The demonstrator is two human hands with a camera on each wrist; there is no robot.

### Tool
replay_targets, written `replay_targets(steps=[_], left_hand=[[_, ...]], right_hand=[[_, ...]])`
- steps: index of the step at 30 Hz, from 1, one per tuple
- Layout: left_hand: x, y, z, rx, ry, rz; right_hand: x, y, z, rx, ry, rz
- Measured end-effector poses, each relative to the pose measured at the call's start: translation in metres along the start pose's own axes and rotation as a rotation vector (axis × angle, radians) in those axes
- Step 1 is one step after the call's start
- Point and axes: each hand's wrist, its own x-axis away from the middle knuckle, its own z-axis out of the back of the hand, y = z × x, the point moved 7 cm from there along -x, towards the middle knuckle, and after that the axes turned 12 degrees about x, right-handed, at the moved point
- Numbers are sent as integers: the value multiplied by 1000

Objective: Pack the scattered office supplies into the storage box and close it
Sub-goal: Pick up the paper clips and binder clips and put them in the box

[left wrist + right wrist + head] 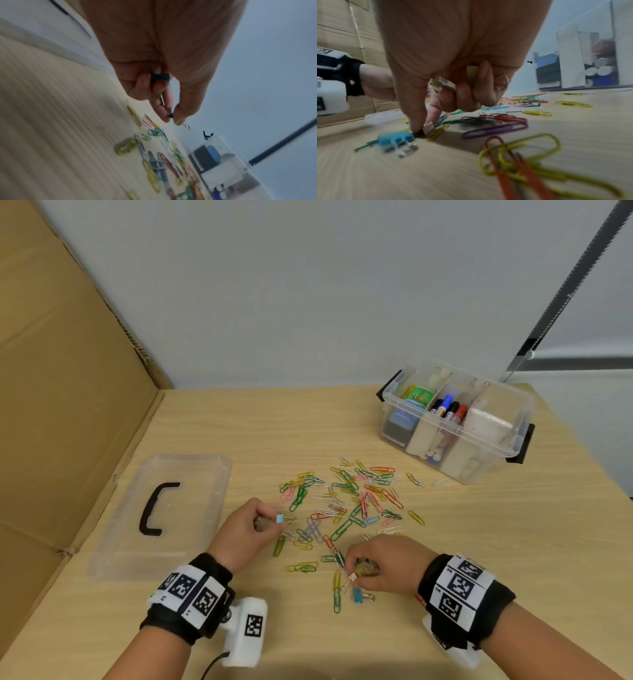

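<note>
Many coloured paper clips (pixel 342 501) lie scattered over the middle of the wooden table. My left hand (pixel 271 521) is just above their left edge and pinches a light blue binder clip (pixel 280 519). In the left wrist view a dark teal clip (pixel 160 77) is tucked in its curled fingers. Nearer to me, my right hand (pixel 351 576) pinches a small pale binder clip (pixel 429 126) against the table and keeps more binder clips (pixel 443 83) in its curled fingers. A blue binder clip (pixel 358 596) lies just beside that hand. The clear storage box (pixel 394 419) stands open at the back right.
The box's clear lid (pixel 191 474) with a black handle lies flat at the left. Markers (pixel 448 409) and other supplies fill the box's compartments. Brown cardboard (pixel 61 405) walls off the left side. A pale wall runs along the table's far edge.
</note>
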Motion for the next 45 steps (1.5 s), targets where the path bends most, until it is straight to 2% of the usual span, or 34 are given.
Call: replay_targets(steps=[5, 10, 12, 14, 16, 18, 20, 22, 24, 28, 34, 40, 45], left_hand=[[0, -5, -12, 234, -88, 113], [3, -13, -42, 860, -146, 404], [6, -8, -54, 956, -212, 439], [8, -4, -66, 882, -280, 447], [10, 3, -81, 619, -374, 395], [14, 15, -95, 128, -497, 182], [21, 24, -111, -290, -566, -47], [30, 29, -125, -530, -641, -134], [35, 29, -137, -654, -711, -176], [34, 32, -145, -720, -713, -238], [27, 37, -137, -655, -662, -196], [3, 61, -99, -482, -412, -172], [-12, 78, -69, -367, -184, -172]], right_hand=[[0, 0, -6, -64, -9, -29], [2, 11, -10, -197, -4, -87], [4, 15, -10, -210, 8, -110], [6, 20, -8, -263, 29, -136], [9, 23, -5, -320, 60, -150], [11, 25, -1, -364, 82, -164], [12, 29, 2, -389, 109, -181], [15, 34, 6, -413, 152, -191], [17, 40, 9, -425, 193, -200], [20, 49, 13, -456, 252, -227], [28, 58, 16, -494, 299, -232], [52, 69, 41, -590, 396, -166], [90, 105, 117, -533, 712, -214]])
